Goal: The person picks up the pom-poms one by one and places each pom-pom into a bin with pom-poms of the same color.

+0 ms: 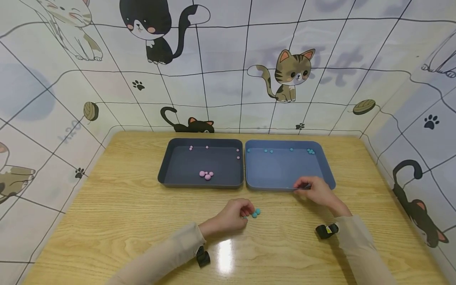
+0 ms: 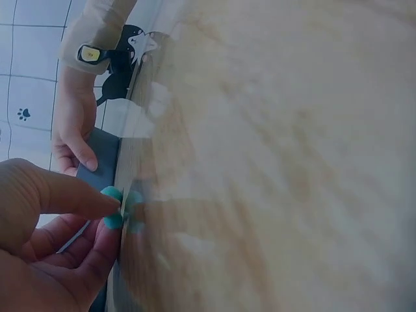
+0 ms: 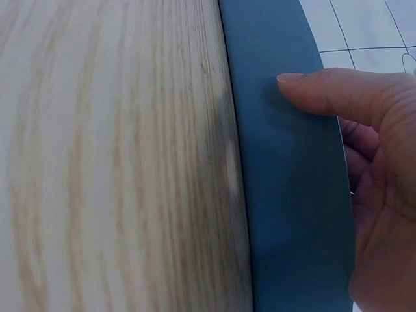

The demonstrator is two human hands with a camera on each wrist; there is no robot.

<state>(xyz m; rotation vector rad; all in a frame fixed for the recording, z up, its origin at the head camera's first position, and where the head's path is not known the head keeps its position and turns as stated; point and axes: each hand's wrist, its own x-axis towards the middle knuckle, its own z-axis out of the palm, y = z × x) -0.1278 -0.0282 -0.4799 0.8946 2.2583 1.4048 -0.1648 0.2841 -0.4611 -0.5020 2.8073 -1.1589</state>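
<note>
My left hand is low over the wooden table, its thumb and fingers pinching a small teal ball mostly hidden by the fingertips. Just to its right, two more teal balls lie on the tabletop. In the left wrist view, teal shows between thumb and fingers. My right hand grips the front wall of the blue tray, thumb outside on the wall and fingers over the rim, as the right wrist view shows. Inside that tray, several teal balls lie along the far side.
Left of the blue tray and close beside it stands a dark grey tray. Several pink balls of different sizes lie in it. Behind the table rises a wall covering printed with cats and grid lines.
</note>
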